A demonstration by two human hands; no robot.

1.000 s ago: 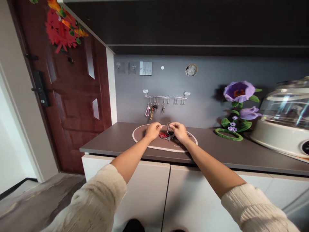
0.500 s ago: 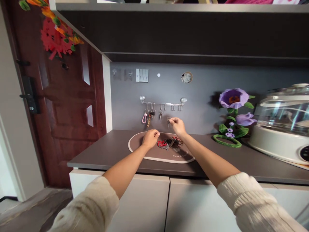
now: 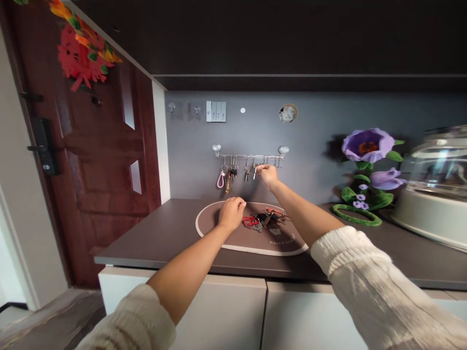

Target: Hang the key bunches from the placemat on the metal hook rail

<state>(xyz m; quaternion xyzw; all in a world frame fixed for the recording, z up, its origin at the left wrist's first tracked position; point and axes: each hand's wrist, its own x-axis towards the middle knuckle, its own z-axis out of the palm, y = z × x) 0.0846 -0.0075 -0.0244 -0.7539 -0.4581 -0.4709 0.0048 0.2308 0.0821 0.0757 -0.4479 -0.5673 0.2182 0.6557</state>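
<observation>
My right hand (image 3: 268, 176) pinches a small key ring with a silver key (image 3: 254, 173) just under the hook rail (image 3: 251, 156) on the grey wall. Whether the ring touches a hook I cannot tell. To its left hang a pair of keys (image 3: 247, 174), a dark bunch of keys (image 3: 233, 173), a brown tag (image 3: 228, 183) and a pink loop (image 3: 221, 180). Fingers curled together, my left hand (image 3: 232, 214) is over the oval mat (image 3: 207, 221); anything inside it is hidden. Beside it lies a pile of keys (image 3: 268, 218) with a red carabiner (image 3: 251, 222).
Purple artificial flowers (image 3: 368, 146) with a green ring base stand at the right, beside a white appliance (image 3: 430, 209) with a clear cover. A dark shelf (image 3: 277, 43) overhangs the counter (image 3: 138, 233). At the left is a red-brown door (image 3: 105, 194).
My right hand has raised the key ring from below the rail up to its hooks. My left hand has shifted slightly and stays low by the key pile. The view has moved a little.
</observation>
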